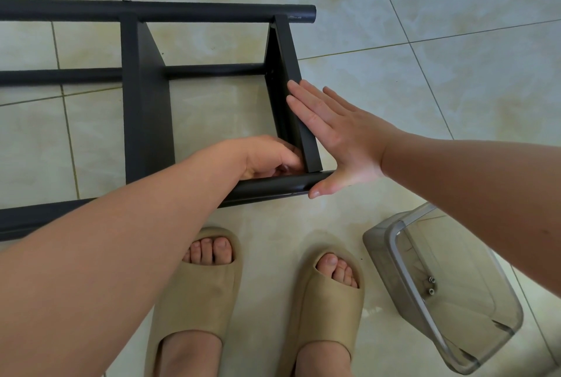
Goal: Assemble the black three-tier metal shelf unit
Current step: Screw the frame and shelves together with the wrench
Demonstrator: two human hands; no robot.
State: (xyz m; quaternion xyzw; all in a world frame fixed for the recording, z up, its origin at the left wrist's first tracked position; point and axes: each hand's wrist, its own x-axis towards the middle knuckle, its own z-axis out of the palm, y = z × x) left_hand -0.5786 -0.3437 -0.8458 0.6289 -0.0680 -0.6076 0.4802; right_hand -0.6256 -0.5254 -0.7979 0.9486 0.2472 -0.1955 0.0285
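The black metal shelf unit (145, 103) lies on its side on the tiled floor, its round posts running left to right. Two flat shelf panels stand between the posts. My right hand (337, 134) lies flat with straight fingers against the outer face of the end panel (291, 61), thumb under the tip of the near post (273, 187). My left hand (270, 158) reaches inside the frame, fingers curled at the corner where that panel meets the near post. What its fingertips pinch there is hidden.
A clear grey plastic bin (446, 291) lies tipped on the floor at the lower right, with two small screws (431, 285) inside it. My feet in tan slides (197, 294) stand just in front of the near post. Pale tiles surround the frame.
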